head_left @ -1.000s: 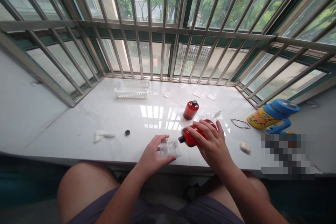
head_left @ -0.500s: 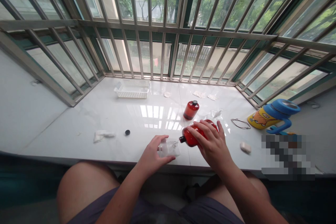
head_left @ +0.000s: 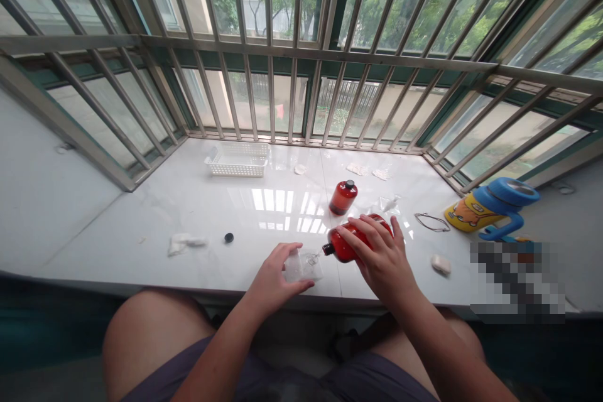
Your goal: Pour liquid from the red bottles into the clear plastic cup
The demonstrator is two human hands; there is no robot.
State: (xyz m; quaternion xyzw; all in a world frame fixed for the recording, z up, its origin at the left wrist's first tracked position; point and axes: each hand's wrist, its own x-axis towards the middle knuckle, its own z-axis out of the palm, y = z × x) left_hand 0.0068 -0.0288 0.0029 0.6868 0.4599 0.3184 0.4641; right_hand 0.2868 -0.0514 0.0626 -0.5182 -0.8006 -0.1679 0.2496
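My right hand (head_left: pixel 377 251) is wrapped around a red, see-through bottle (head_left: pixel 346 244), tipped on its side with its black neck pointing left. A thin stream of clear liquid runs from the neck into a clear plastic container (head_left: pixel 304 266). With thumb and fingers on either side, my left hand (head_left: pixel 277 279) grips that container near the counter's front edge. A second red bottle (head_left: pixel 343 198) with a dark cap stands upright just behind. Off to the left lies a black cap (head_left: pixel 228 238).
The white counter (head_left: pixel 268 220) runs back to a barred window. On it are a white basket (head_left: pixel 238 161), a crumpled white packet (head_left: pixel 185 243), a clear bag with a white nozzle (head_left: pixel 390 203), a bracelet-like loop (head_left: pixel 432 222), a whitish block (head_left: pixel 441 265) and a blue-yellow flask (head_left: pixel 487 204).
Both hands hold nearly the same pose. Liquid keeps flowing from the tilted bottle into the clear container; nothing else has visibly moved.
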